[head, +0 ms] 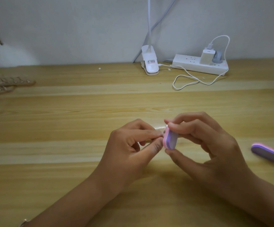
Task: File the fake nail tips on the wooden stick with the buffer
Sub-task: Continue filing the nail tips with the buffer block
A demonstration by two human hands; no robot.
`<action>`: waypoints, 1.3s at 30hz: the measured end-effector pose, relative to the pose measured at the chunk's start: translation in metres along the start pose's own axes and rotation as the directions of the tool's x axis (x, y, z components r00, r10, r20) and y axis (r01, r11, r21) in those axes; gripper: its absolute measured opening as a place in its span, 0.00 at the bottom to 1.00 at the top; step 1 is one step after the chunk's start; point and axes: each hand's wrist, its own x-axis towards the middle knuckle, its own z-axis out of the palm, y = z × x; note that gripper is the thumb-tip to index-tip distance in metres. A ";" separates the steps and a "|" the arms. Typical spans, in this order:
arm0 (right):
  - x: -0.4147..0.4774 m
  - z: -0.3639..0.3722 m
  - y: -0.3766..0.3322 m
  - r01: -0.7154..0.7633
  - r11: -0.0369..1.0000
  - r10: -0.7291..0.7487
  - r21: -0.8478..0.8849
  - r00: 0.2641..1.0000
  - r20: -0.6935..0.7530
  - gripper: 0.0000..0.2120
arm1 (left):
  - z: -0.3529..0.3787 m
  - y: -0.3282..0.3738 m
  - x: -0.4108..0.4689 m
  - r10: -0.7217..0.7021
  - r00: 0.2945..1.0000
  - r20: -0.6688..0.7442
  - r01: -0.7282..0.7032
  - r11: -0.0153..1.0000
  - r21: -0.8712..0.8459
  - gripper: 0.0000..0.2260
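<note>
We are pinching a thin pale wooden stick in the left hand; just beside it, the right hand is clamping a pink-and-purple oval foam buffer.

table was pale wood, grained, smooth with a soft sheen | buffer looked matt, pink and purple foam-like layers | second buffer looked equally matt | power strip and lamp clamp were smooth white plastic, faintly glossy | wall was matt
</note>
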 end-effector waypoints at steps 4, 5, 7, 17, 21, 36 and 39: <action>-0.001 0.000 0.000 0.044 0.998 -0.044 -0.050 0.999 0.001 0.13 | 0.001 0.000 0.000 -0.015 1.000 -0.012 0.015 1.000 -0.004 0.07; 0.001 -0.001 0.002 0.025 0.998 -0.026 -0.050 1.000 -0.015 0.13 | 0.002 0.000 0.001 -0.026 1.000 -0.015 0.026 1.000 -0.010 0.06; 0.001 -0.001 0.001 0.016 0.998 -0.017 -0.056 0.999 -0.030 0.14 | 0.003 0.001 0.001 -0.041 0.999 -0.012 0.040 0.998 -0.039 0.06; 0.000 -0.001 -0.001 0.058 0.995 -0.062 -0.084 0.997 -0.044 0.13 | 0.001 0.000 0.001 -0.114 0.993 0.020 0.116 0.970 -0.211 0.06; 0.002 -0.004 0.001 0.079 0.990 -0.084 -0.113 0.995 -0.043 0.12 | 0.002 -0.001 0.002 -0.135 0.991 0.012 0.134 0.959 -0.249 0.06; 0.000 -0.001 0.000 0.104 0.992 -0.107 -0.075 0.994 -0.029 0.10 | 0.001 -0.002 0.001 -0.148 0.989 0.031 0.150 0.952 -0.267 0.07; 0.003 -0.005 0.002 0.053 0.998 -0.054 -0.029 0.998 -0.041 0.13 | 0.000 -0.001 0.002 -0.149 0.988 0.037 0.154 0.945 -0.288 0.05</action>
